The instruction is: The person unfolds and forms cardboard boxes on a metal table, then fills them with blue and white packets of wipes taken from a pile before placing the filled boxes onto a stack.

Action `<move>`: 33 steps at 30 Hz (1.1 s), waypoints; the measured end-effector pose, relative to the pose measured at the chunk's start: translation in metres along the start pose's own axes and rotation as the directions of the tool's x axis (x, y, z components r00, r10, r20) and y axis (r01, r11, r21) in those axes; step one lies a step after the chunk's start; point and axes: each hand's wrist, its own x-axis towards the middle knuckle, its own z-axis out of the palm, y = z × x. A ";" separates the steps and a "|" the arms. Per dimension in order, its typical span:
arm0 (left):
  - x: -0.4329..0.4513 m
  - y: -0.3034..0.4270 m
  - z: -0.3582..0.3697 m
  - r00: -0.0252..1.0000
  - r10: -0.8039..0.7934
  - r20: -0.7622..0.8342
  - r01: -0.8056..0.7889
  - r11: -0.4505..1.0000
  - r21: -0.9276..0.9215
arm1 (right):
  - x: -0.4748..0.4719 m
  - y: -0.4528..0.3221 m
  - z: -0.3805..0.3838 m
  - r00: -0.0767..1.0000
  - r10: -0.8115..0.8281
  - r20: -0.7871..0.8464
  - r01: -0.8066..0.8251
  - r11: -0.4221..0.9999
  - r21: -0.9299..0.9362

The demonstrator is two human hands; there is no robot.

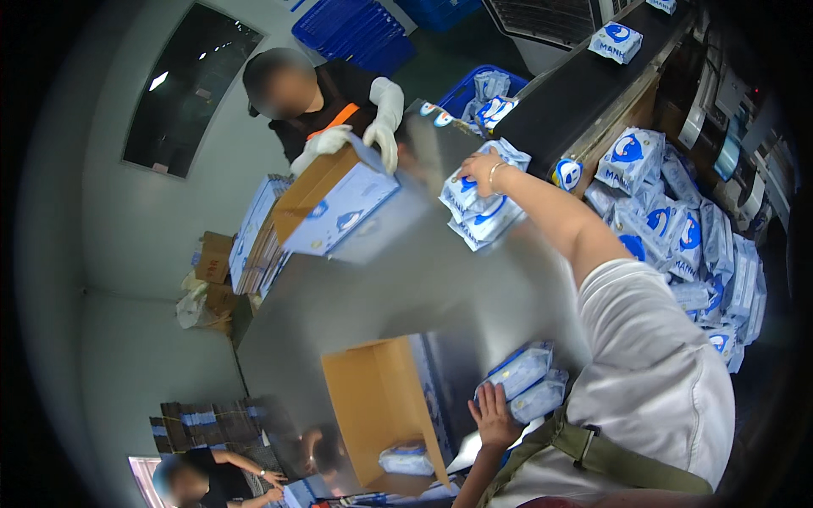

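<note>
My right hand (484,173), with a bracelet at the wrist, grips a blue-and-white soft pack (467,194) printed with a cartoon whale. More such packs lie under and beside it at the end of a black conveyor belt (575,95). Nearer my body, my left hand (495,416) rests flat with its fingers spread against two soft packs (517,374) lying side by side on the metal table (381,292). Just left of that hand, an open cardboard box (375,394) faces up, with a pack (406,458) inside at its lower end.
Across the table a co-worker's gloved hands (381,136) hold another open carton (346,206). Flattened cartons (254,235) are stacked beside it. Piled packs (673,222) lie to my right. A blue crate (457,95) stands past the belt. Another person (216,476) works at lower left.
</note>
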 end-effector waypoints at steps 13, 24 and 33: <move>-0.008 -0.009 -0.029 0.965 0.248 0.089 -0.253 0.966 0.052 | -0.289 -0.165 0.057 0.965 -0.216 -0.151 0.183 0.961 -0.206; -0.059 0.036 0.026 0.732 -0.678 -0.065 0.305 0.412 -0.859 | -0.071 -0.093 0.071 0.664 -0.194 0.722 -0.096 0.936 0.340; -0.047 0.049 0.101 0.679 -0.335 0.653 -0.095 -0.922 -0.374 | -0.170 -0.129 0.118 0.506 -0.366 0.781 -0.588 0.516 0.623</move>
